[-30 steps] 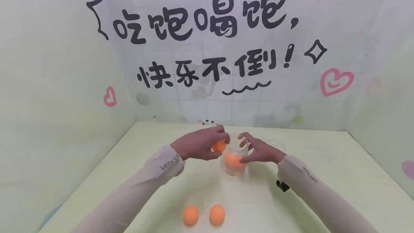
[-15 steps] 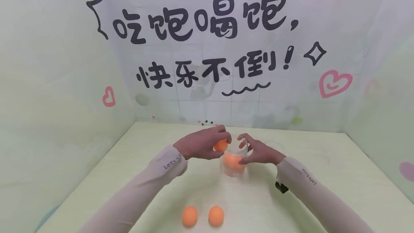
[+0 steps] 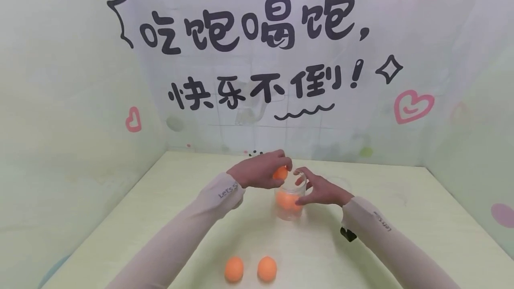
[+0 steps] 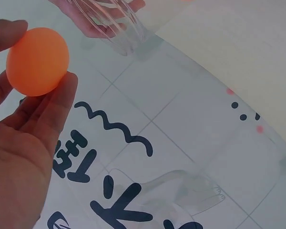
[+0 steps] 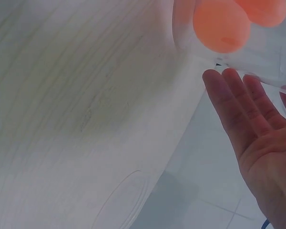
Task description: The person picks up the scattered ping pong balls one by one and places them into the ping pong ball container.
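Observation:
My left hand [image 3: 259,171] pinches an orange ping-pong ball [image 4: 38,62] between thumb and fingers, just over the left side of the rim of a clear jar [image 3: 289,216]. Orange balls [image 5: 221,25] lie inside the jar; at least two show. The right hand [image 3: 326,191] holds the jar from the right, thumb on the near side and fingers curled round the far side near the rim. In the right wrist view its fingers lie along the jar wall, with the thumb only partly seen. The jar stands upright on the table.
Two more orange balls, a left one [image 3: 234,269] and a right one [image 3: 267,269], lie on the pale table [image 3: 192,244] near its front. A faint clear round lid-like disc [image 5: 121,200] lies right of the jar. A printed curtain [image 3: 225,133] hangs behind.
The left hand has moved right and slightly up with its ball, coming over the jar's rim. The right hand still holds the jar in about the same place.

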`<state>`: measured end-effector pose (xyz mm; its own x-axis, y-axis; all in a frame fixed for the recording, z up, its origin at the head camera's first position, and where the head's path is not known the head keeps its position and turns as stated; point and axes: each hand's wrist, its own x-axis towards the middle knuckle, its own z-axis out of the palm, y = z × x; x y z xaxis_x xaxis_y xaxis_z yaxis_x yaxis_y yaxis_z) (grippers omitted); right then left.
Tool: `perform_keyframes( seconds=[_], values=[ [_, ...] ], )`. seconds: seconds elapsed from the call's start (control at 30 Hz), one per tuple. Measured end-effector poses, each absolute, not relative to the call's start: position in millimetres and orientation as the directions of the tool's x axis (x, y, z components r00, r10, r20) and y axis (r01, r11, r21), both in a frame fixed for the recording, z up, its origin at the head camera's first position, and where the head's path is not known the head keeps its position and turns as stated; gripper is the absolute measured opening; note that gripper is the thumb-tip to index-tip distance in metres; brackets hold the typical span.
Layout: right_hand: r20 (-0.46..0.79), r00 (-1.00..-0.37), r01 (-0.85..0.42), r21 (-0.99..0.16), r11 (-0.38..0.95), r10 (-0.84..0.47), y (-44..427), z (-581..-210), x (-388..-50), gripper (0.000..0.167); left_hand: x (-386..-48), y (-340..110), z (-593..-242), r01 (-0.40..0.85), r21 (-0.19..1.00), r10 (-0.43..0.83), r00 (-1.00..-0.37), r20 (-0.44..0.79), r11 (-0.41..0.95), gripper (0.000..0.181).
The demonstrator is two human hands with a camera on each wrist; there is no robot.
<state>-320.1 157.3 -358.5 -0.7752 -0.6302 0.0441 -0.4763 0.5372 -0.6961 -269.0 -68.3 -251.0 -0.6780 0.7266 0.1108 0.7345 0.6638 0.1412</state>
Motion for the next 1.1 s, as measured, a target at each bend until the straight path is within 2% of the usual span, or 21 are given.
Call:
perform_keyframes(
  seconds=[0.3, 0.6, 1.1],
  values=[
    [0.036, -0.781, -0.464, -0.701, 0.541, -0.623, 158, -360, -318, 0.076, -287, -61, -252, 0.716, 0.159, 0.707, -0.697, 0.118, 0.679, 0.023],
    [0.039, -0.776, -0.468, -0.705, 0.533, -0.629, 159, -360, -320, 0.075, -301, -51, -248, 0.662, 0.195, 0.662, -0.746, 0.077, 0.724, 0.023],
    [0.057, -0.76, -0.492, -0.701, 0.516, -0.647, 158, -360, -320, 0.074, -310, -40, -244, 0.673, 0.145, 0.67, -0.738, 0.073, 0.725, 0.022]
  ],
)
